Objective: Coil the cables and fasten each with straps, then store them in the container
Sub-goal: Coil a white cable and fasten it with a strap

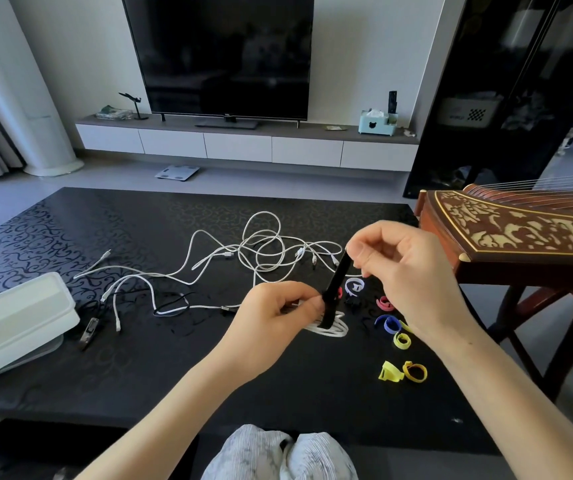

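Cable coil (333,329), white: where was it?
Low over the dark surface (139,362), gripped by fingers (307,301) of the left hand (274,317); the right hand (401,268) pinched the black strap (337,284) rising from it.

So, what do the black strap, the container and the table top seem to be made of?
Black strap: probably woven hook-and-loop fabric, matte; it stays a flat band without shine. Container: likely plastic, white, semi-gloss, with rounded moulded edges. Table top: hard glossy black surface with a swirl pattern, reflecting light; glass or lacquer, I cannot tell.
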Demonstrator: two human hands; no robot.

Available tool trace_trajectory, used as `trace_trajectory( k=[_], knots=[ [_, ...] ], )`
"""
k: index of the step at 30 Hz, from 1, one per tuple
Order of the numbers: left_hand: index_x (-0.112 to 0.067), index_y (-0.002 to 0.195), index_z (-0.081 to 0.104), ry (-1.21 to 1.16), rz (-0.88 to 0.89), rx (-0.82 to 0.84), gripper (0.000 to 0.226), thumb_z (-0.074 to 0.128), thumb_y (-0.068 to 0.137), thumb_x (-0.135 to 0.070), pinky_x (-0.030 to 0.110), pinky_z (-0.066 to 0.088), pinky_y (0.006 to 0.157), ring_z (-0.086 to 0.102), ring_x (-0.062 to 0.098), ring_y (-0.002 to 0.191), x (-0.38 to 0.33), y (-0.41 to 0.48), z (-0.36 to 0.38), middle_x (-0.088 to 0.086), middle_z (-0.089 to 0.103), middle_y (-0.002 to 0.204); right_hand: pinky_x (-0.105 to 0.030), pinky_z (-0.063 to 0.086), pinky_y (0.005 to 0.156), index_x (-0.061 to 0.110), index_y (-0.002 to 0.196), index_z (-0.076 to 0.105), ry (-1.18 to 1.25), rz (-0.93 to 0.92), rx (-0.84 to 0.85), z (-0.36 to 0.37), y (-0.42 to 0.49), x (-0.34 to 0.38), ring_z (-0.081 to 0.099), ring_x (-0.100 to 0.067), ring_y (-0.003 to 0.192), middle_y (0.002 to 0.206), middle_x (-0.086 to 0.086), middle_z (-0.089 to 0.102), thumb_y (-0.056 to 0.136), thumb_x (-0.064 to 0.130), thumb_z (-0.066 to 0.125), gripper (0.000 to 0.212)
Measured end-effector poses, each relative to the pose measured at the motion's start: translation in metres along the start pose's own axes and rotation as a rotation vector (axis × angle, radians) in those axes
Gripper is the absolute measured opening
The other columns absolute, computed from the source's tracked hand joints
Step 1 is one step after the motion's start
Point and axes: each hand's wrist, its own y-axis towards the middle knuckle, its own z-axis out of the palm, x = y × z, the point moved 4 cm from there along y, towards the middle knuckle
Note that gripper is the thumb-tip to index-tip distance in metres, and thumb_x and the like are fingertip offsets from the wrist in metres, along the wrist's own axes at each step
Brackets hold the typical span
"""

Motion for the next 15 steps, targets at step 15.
trace_trajectory(
  k=[15],
  knots=[
    [-0.019, 0.050, 0.033, -0.170, 0.094, -0.154, 0.047, 0.054, 0.084, -0.044, 0.016, 0.021, 0.050, 0.022, 0.006, 0.052, -0.012, -0.010, -0.001, -0.011, 0.024, 0.053, -0.031, 0.059, 0.061, 0.002, 0.087, 0.059, 0.258, 0.229, -0.116, 0.028, 0.023, 0.000, 0.066, -0.014, 0.053, 0.066, -0.007, 0.060, 0.095, 0.006, 0.052, 0.011]
  ],
)
